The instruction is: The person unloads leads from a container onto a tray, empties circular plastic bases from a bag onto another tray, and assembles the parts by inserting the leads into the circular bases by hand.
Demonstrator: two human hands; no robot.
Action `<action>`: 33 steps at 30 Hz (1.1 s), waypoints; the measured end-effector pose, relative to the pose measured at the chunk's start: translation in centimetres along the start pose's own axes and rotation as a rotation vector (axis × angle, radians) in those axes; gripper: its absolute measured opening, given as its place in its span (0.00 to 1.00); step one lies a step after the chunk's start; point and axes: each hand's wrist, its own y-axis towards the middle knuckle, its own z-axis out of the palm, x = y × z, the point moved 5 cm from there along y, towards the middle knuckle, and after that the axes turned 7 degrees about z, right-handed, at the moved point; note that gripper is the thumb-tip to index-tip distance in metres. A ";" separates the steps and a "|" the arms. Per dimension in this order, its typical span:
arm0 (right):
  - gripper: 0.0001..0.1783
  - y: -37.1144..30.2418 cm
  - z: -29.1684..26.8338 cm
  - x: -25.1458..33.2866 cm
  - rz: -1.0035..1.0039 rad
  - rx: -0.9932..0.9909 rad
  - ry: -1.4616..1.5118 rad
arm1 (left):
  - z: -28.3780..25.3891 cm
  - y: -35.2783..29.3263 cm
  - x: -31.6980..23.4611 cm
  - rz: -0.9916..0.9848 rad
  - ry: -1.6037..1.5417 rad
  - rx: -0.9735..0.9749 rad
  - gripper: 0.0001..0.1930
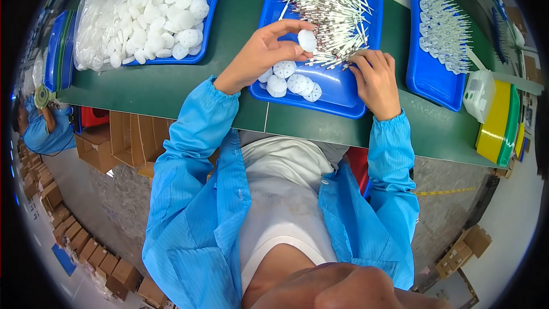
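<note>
My left hand [262,52] pinches a small white round disc [307,40] between thumb and fingers, above a blue tray [337,106]. My right hand [377,83] has its fingertips bent together at the lower right edge of a heap of thin white sticks [337,8] with dark reddish ends. What those fingertips grip, if anything, is too small to make out. Several more white discs [297,83], marked with fine slots or lines, lie in the near left part of the same tray, below my left hand.
To the left, a blue tray [213,17] bears a plastic bag [94,28] and many white discs. At right, a blue tray [434,88] holds rows of clear pieces with thin pins. A yellow-green bin [496,123] and a white container [478,96] stand by the green table's [240,120] right edge.
</note>
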 end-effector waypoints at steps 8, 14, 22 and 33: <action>0.07 0.7 1.0 0.9 -0.094 0.046 0.262 | -0.7 1.2 -0.3 0.036 -0.116 -0.035 0.25; 0.08 0.3 0.3 0.4 -0.026 0.114 0.295 | -0.4 2.4 -0.2 0.027 0.172 -0.052 0.23; 0.07 -0.6 2.0 1.8 -0.072 0.241 0.158 | -0.5 1.0 0.6 -0.008 0.218 -0.190 0.20; 0.16 1.9 -1.5 1.3 0.022 0.307 0.449 | -1.7 0.6 -0.5 0.096 0.259 -0.289 0.17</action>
